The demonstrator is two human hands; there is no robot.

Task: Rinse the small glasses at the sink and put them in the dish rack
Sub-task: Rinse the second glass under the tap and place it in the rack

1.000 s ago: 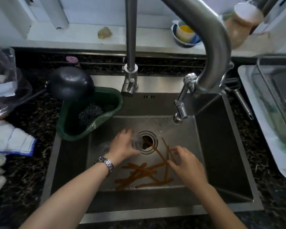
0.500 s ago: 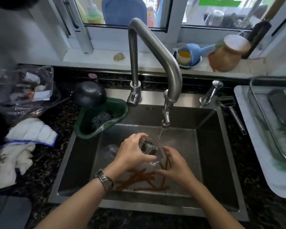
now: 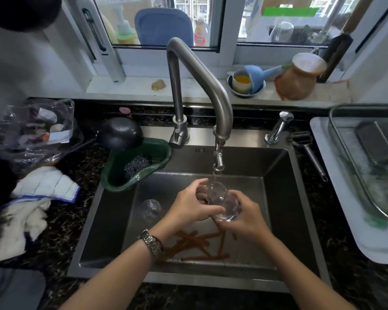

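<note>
Glass under the tap, both hands on it

Steel sink (image 3: 285,193) fills the middle of the frame, set into a dark speckled counter (image 3: 76,220). At the right edge sits the dish rack (image 3: 345,148), a wire frame on a white tray, with a metal container inside it. The tall bent faucet (image 3: 197,70) rises from the sink's back rim and arches forward; a thin stream of water falls from its nozzle at centre frame. A green corner basket (image 3: 114,177) hangs at the sink's upper left with a steel scourer inside, and a black ladle rests just beside it. White cloths (image 3: 43,186) lie on the counter at the left.

Below the nozzle, the left hand (image 3: 188,209) curls its fingers round the near side of a small clear glass (image 3: 224,202), thumb across the front. The right hand (image 3: 246,218) grasps the same glass from the lower right, fingers wrapped under its base. The glass is tilted, mouth toward the stream, held above the sink floor near the drain. A second small glass (image 3: 149,209) lies on the sink floor to the left of the hands. Orange-brown peel strips (image 3: 197,245) lie scattered on the floor below the wrists. A metal watch (image 3: 151,243) sits on the left wrist.
</note>
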